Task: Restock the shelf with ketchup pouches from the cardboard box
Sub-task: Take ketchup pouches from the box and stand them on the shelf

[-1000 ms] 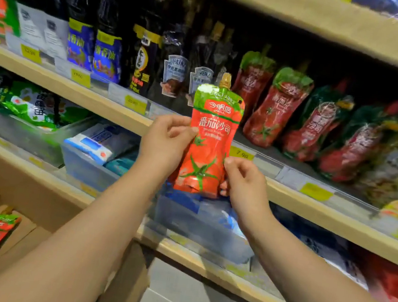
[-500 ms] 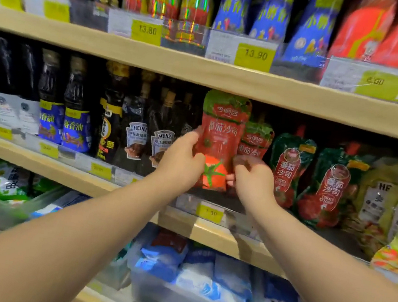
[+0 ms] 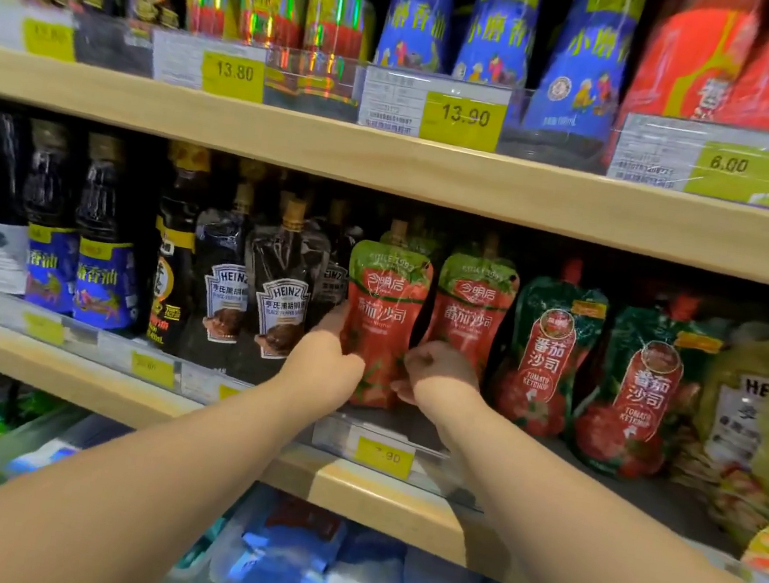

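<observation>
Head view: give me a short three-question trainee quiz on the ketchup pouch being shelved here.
1. True or false: the ketchup pouch being held is upright.
2. What stands directly left of it? A) Heinz pouch B) blue-labelled bottle C) salt bag
3. Which grips hold it?
Key: 1 true; 2 A; 3 both, the left-hand grip at its left edge and the right-hand grip at its lower right edge.

Heinz black pepper sauce pouches (image 3: pixel 281 297) stand near dark sesame oil bottles (image 3: pixel 105 264). Above, blue-labelled bottles (image 3: pixel 415 21) sit behind yellow price tags (image 3: pixel 464 116); blue bags (image 3: pixel 364 577) lie below.
</observation>
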